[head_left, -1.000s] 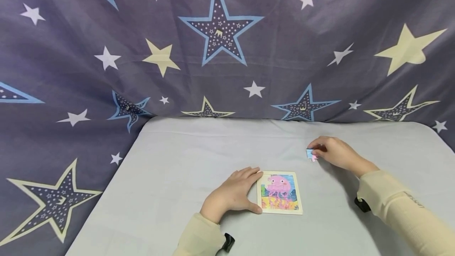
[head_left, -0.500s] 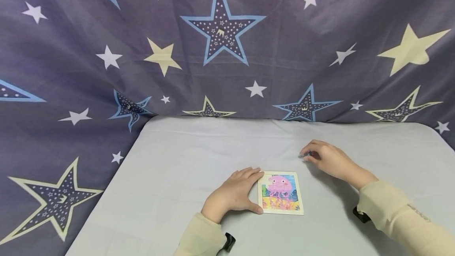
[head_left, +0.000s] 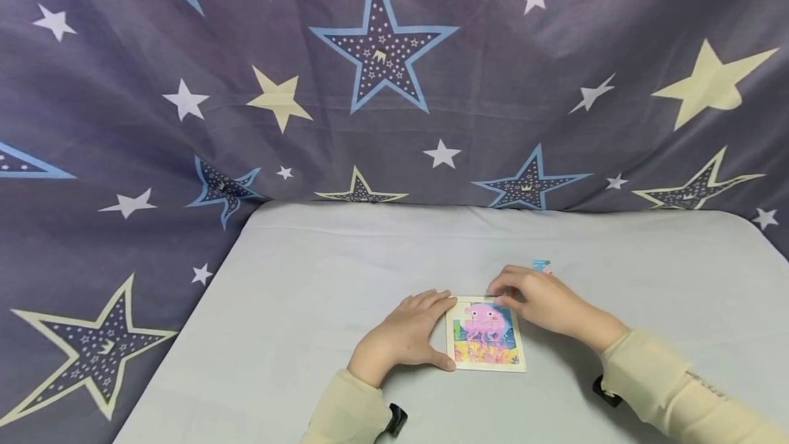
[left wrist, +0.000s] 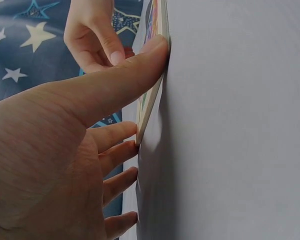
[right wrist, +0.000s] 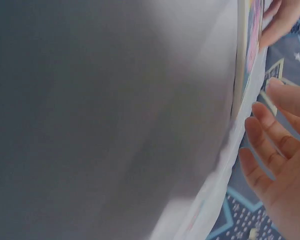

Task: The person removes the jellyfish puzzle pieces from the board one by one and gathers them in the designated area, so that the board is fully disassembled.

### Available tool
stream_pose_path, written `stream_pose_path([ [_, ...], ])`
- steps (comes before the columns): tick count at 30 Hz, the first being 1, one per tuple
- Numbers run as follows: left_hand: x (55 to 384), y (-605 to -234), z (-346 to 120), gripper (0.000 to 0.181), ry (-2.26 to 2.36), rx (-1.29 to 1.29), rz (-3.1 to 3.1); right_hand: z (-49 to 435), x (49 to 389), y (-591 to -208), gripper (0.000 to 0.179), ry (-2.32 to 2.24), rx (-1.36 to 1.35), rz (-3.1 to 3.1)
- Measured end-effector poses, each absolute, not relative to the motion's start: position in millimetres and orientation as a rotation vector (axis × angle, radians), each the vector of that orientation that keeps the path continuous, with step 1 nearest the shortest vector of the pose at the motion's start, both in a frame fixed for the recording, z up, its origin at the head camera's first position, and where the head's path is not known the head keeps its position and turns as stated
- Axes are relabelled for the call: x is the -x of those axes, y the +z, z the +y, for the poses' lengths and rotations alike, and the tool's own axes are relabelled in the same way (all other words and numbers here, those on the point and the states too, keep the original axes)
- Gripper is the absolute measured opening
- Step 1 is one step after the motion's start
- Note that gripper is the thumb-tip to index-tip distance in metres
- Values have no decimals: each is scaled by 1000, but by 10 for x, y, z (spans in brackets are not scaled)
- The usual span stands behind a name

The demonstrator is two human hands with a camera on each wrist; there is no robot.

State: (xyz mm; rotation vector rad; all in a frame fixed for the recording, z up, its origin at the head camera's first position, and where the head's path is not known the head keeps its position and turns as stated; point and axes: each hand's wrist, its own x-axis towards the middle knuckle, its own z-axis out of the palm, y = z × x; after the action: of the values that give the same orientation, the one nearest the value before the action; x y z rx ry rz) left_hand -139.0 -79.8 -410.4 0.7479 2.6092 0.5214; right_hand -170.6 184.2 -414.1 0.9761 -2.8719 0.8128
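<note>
A small jigsaw puzzle (head_left: 487, 341) with a pink jellyfish picture lies in a pale wooden frame. Its top left spot shows the bare cream base. My left hand (head_left: 403, 334) braces the frame's left edge, fingers straight, with the thumb (left wrist: 155, 47) at the near corner and the forefinger at the far corner. At the frame's top right corner my right hand (head_left: 545, 297) hovers with bent, relaxed fingers (right wrist: 267, 120). No piece shows between those fingers. Just behind the right hand, partly hidden, a loose blue and pink puzzle piece (head_left: 542, 265) lies on the cloth.
A pale grey cloth (head_left: 296, 334) covers the table. Behind it and along the left side hangs a dark curtain (head_left: 394, 136) with star prints. Both wrists carry a black strap under cream sleeves (head_left: 653, 368).
My right hand has left the loose puzzle piece and moved left and nearer, to the frame's top right corner. The piece is in view on the cloth again. My left hand has stayed put.
</note>
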Motion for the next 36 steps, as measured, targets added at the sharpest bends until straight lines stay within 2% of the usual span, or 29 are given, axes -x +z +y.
stream_pose_path([
  [17, 1384, -4109, -799, 101, 530, -743, 2590, 1613, 1601, -4201, 25, 760, -1175, -2840],
  [36, 1395, -4114, -806, 100, 537, -734, 2583, 1532, 1883, -4061, 22, 701, -1438, -2950],
])
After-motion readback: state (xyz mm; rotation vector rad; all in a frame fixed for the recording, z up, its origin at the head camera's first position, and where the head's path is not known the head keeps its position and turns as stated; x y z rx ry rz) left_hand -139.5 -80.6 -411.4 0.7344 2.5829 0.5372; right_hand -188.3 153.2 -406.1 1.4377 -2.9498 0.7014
